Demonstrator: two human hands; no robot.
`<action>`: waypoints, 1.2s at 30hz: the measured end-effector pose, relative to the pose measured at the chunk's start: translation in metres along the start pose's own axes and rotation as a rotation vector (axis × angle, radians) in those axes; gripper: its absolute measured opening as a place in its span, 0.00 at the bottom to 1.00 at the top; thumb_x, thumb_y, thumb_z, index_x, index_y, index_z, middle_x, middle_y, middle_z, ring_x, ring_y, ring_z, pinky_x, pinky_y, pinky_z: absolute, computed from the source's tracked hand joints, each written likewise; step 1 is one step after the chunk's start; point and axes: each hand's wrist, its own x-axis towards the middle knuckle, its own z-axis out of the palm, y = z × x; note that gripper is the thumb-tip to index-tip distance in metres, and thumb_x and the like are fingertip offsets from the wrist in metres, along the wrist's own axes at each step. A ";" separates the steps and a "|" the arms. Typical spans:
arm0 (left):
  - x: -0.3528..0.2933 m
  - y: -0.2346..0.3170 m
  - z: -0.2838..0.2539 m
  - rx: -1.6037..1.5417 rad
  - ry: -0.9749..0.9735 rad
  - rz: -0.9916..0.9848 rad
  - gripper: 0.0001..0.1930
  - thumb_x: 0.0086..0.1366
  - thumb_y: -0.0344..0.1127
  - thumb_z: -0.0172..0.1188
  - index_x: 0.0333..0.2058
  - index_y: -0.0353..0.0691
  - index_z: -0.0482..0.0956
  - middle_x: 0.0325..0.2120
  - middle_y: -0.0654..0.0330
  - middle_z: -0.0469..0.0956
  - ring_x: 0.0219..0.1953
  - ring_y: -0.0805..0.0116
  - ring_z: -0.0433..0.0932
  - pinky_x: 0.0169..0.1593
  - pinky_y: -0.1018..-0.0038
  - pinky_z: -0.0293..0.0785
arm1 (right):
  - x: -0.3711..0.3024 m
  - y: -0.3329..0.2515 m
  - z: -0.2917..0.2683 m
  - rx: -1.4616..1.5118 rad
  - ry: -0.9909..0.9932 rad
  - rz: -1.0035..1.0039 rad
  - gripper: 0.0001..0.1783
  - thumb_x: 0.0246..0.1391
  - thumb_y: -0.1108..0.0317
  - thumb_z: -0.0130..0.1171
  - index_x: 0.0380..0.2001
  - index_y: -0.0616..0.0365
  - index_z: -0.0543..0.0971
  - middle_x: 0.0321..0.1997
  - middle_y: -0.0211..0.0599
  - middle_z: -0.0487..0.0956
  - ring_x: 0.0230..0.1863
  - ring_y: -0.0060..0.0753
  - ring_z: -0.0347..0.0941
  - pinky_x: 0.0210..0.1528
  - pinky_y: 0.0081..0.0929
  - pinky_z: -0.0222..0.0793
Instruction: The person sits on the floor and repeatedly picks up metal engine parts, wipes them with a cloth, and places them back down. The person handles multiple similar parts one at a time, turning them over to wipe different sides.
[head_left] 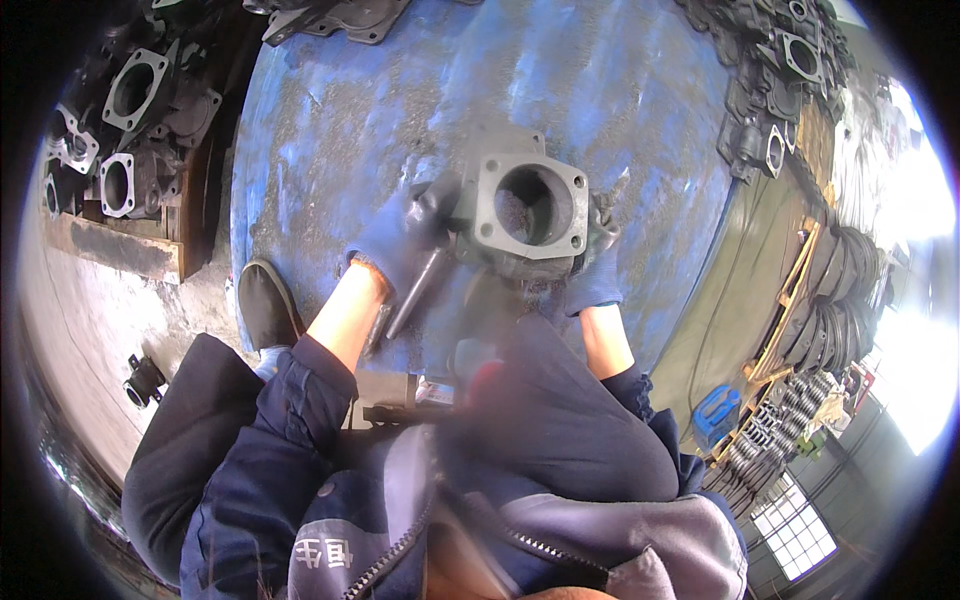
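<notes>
A grey cast-metal housing (487, 218) with a square flange, corner bolt holes and a large round bore sits over the blue worktable (400, 110), its bore facing up toward me. My left hand (408, 225), in a blue glove with dark fingers, is closed on the housing's left side. On the opposite side my right hand (598, 262), also gloved, grips the housing's right edge; its fingers are partly hidden behind it. A dark metal rod (416, 294) slants below my left hand, and a shorter metal piece (377, 328) lies beside it near the table's front edge.
Similar castings (118, 185) are stacked on a wooden pallet at the left. More castings (770, 90) stand at the far right. A blue plastic jug (716, 416) and stacked metal parts (775, 430) are at the right. One small casting (144, 381) lies on the left floor.
</notes>
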 end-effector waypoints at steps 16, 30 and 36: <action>0.015 -0.013 0.014 0.300 -0.041 0.130 0.31 0.63 0.42 0.64 0.61 0.36 0.66 0.54 0.46 0.74 0.54 0.54 0.76 0.56 0.68 0.74 | 0.007 0.002 -0.012 -0.154 0.163 -0.222 0.09 0.65 0.66 0.58 0.37 0.61 0.81 0.32 0.26 0.80 0.28 0.17 0.73 0.28 0.22 0.69; 0.033 -0.067 0.032 0.182 0.035 0.350 0.20 0.73 0.42 0.51 0.55 0.34 0.75 0.47 0.56 0.81 0.48 0.71 0.76 0.54 0.69 0.74 | -0.009 -0.019 -0.021 -0.129 0.114 -0.064 0.13 0.66 0.62 0.56 0.30 0.59 0.79 0.23 0.25 0.75 0.23 0.16 0.67 0.25 0.22 0.63; 0.020 -0.034 0.029 -0.134 0.017 0.057 0.21 0.73 0.44 0.52 0.55 0.33 0.75 0.50 0.52 0.80 0.51 0.69 0.76 0.57 0.68 0.72 | -0.014 -0.028 -0.014 -0.058 0.120 -0.102 0.14 0.66 0.61 0.55 0.30 0.60 0.80 0.23 0.24 0.75 0.24 0.16 0.67 0.26 0.21 0.63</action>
